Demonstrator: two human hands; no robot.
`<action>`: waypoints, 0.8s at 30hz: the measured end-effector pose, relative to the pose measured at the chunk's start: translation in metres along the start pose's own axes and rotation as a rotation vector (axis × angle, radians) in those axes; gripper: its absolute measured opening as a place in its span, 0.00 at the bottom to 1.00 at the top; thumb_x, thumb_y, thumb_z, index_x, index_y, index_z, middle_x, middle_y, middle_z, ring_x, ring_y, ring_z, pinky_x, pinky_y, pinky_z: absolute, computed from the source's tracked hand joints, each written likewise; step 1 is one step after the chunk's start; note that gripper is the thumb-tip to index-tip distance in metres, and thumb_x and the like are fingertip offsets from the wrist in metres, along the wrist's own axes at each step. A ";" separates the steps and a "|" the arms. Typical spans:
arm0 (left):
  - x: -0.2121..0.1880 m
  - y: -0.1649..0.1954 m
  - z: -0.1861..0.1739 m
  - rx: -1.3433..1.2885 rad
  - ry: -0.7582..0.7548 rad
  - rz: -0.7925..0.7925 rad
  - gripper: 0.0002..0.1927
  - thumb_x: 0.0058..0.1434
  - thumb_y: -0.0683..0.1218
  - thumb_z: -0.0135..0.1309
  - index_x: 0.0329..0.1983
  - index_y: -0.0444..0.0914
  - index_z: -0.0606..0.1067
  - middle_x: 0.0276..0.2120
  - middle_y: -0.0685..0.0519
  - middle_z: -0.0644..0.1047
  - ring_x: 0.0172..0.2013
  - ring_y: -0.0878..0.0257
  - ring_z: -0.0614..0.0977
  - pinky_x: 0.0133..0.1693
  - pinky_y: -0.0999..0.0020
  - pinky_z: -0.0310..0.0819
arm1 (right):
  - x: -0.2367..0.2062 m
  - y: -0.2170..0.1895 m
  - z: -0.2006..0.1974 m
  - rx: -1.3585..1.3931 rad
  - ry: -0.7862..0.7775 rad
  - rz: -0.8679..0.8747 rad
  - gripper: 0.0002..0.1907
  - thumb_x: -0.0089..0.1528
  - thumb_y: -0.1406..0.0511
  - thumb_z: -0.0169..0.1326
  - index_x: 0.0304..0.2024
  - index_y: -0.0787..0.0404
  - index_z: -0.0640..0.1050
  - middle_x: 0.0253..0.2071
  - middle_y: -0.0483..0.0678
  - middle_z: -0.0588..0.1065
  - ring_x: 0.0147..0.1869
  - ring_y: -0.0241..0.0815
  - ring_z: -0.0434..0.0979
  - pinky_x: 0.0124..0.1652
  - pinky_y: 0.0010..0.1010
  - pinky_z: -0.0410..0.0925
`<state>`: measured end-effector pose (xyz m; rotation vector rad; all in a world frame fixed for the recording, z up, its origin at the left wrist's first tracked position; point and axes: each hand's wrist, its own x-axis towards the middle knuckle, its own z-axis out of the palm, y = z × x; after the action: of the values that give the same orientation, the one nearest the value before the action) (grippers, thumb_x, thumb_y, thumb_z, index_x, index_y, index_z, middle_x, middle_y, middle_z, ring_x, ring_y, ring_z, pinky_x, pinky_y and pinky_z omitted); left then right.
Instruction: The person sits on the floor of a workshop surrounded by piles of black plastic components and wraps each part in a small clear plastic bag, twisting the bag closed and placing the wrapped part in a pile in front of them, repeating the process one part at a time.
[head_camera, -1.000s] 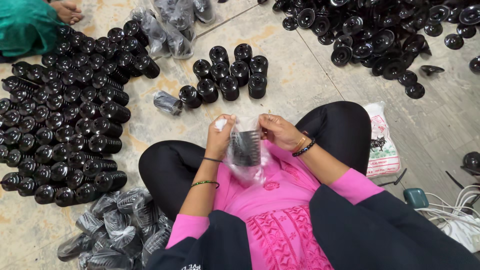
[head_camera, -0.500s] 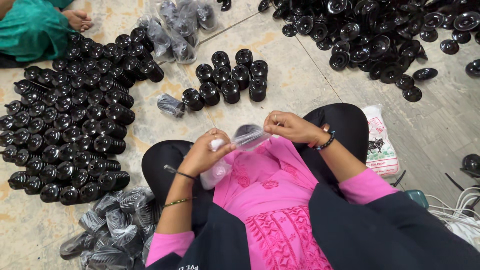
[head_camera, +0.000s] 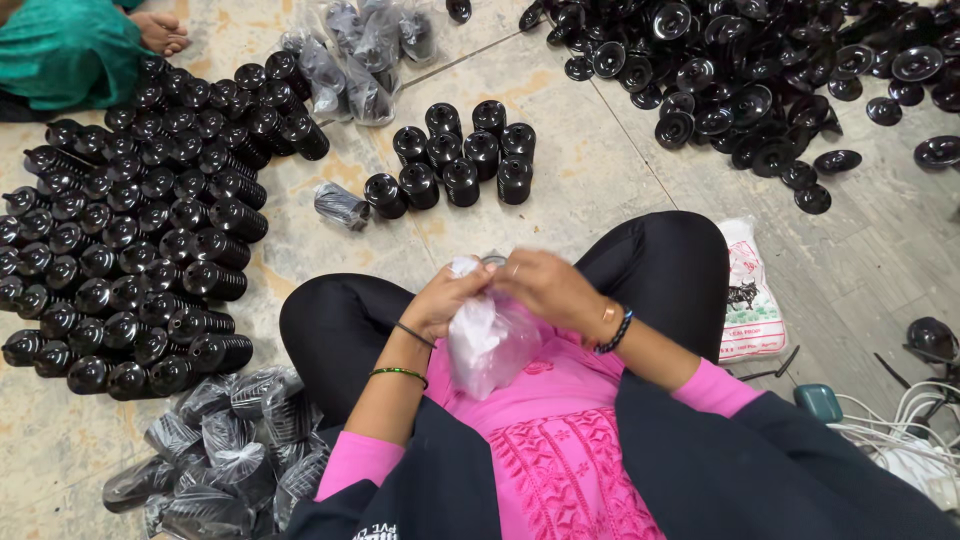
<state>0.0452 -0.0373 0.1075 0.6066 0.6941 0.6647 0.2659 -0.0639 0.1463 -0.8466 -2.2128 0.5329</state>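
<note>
A thin, crinkled clear plastic bag (head_camera: 490, 340) hung in front of the seated person's pink tunic, just above the lap, its film cloudy and wrinkled; whatever lay inside could not be made out. The left hand (head_camera: 445, 300) pinched the bag's gathered top, its fingers (head_camera: 462, 288) curled shut on the plastic. The right hand (head_camera: 545, 285) met it at the same spot, its fingers closed tight on the bag's neck, so that the two hands touched over the mouth of the bag. On the pale stone floor (head_camera: 600, 190) ahead of the knees stood a small cluster of glossy black cylindrical parts (head_camera: 462, 165), upright and touching one another, with one bagged part (head_camera: 340, 205) lying on its side just beside them. To the left lay a broad heap of the same black ribbed cylinders (head_camera: 140, 240), mostly on their sides in rows. Near the left knee sat a pile of bagged cylinders (head_camera: 230, 450), shiny with crumpled film. At the upper right spread a loose scatter of black dished caps (head_camera: 760, 80), round and smooth. A printed white pouch (head_camera: 750, 295) lay flat by the right knee.
</note>
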 end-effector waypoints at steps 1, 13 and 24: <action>-0.003 -0.001 0.001 0.005 -0.083 0.048 0.08 0.73 0.47 0.57 0.41 0.37 0.74 0.28 0.56 0.76 0.25 0.68 0.78 0.26 0.69 0.76 | 0.003 0.003 -0.005 0.044 0.044 0.066 0.04 0.62 0.68 0.57 0.38 0.62 0.79 0.39 0.51 0.75 0.41 0.49 0.78 0.41 0.36 0.71; -0.030 -0.001 0.023 0.960 0.218 0.653 0.14 0.67 0.44 0.61 0.33 0.35 0.68 0.28 0.50 0.73 0.30 0.68 0.71 0.33 0.70 0.69 | 0.004 0.012 0.011 0.850 -0.129 0.456 0.20 0.61 0.64 0.62 0.54 0.63 0.74 0.41 0.39 0.76 0.45 0.27 0.73 0.46 0.22 0.69; -0.044 -0.002 0.030 0.858 0.302 0.688 0.14 0.63 0.42 0.64 0.27 0.33 0.71 0.31 0.52 0.82 0.29 0.71 0.75 0.31 0.70 0.72 | 0.007 0.003 0.009 0.395 -0.040 0.336 0.10 0.59 0.67 0.61 0.41 0.66 0.81 0.29 0.47 0.76 0.31 0.33 0.73 0.33 0.27 0.67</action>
<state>0.0424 -0.0788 0.1410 1.6022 1.0696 1.1088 0.2567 -0.0583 0.1421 -0.9979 -1.9112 1.1134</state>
